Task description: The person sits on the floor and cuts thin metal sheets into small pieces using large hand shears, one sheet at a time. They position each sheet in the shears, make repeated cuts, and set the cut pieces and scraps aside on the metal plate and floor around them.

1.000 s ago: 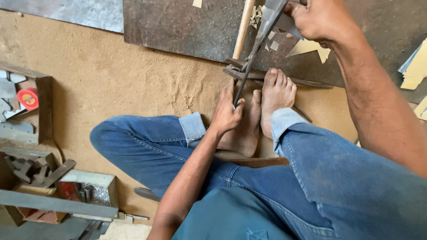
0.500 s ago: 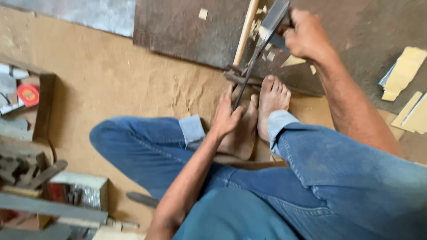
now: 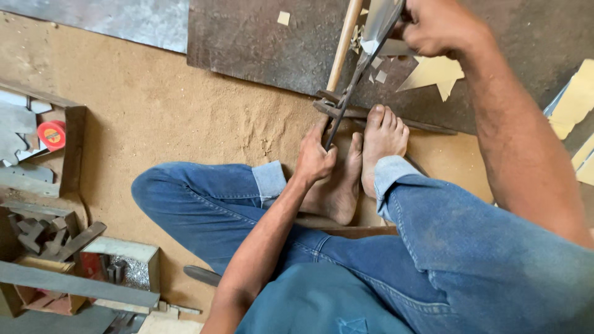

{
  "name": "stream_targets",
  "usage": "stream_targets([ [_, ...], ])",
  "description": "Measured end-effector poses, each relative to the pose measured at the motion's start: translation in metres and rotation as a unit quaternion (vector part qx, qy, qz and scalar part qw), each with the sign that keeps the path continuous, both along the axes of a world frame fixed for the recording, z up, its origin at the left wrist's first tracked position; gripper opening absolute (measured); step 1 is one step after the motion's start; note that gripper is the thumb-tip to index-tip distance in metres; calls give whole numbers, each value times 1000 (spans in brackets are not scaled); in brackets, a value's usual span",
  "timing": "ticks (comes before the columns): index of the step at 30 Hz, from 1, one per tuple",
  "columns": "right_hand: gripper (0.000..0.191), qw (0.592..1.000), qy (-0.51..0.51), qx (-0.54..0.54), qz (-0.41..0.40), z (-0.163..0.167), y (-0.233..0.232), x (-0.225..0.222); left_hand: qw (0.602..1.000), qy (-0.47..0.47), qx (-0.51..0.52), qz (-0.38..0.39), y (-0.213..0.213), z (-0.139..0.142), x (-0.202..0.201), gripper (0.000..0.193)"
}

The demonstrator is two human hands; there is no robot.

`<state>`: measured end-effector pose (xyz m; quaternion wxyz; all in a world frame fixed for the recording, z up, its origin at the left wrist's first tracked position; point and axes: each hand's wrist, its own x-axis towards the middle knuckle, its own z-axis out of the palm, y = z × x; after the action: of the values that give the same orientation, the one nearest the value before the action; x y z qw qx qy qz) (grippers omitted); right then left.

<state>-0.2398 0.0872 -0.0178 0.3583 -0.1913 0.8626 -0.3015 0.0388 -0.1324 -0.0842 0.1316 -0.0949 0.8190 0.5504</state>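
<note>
Down on the sawdust floor a person sat in jeans, bare feet pressed against a small wooden block at the edge of a dark metal sheet. Their left hand was closed around the low end of a thin saw blade; the right hand gripped the saw's upper end near the top edge. Beside the blade a pale wooden stick ran up across the sheet. Off to the left stood wooden trays with metal scraps and a red tape measure
</note>
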Motion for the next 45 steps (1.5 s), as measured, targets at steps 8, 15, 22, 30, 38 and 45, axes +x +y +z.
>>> stream_targets([
  [8,12,929,-33,-245,-275,28,16,0,989,123,-51,66,8,71,-5,65],
  [15,19,883,-142,-319,-314,75,37,66,934,353,-49,15,37,116,-119,54],
  [22,23,855,-193,-352,-329,59,71,112,893,383,-185,-146,63,116,-152,44],
  [30,22,688,-378,-497,-369,17,94,143,914,401,54,-27,105,87,-125,37],
  [38,18,715,-231,-524,-401,14,98,167,922,42,382,36,112,57,-108,38],
  [45,15,717,675,-30,-170,25,109,169,947,312,-80,12,107,52,-112,44],
])
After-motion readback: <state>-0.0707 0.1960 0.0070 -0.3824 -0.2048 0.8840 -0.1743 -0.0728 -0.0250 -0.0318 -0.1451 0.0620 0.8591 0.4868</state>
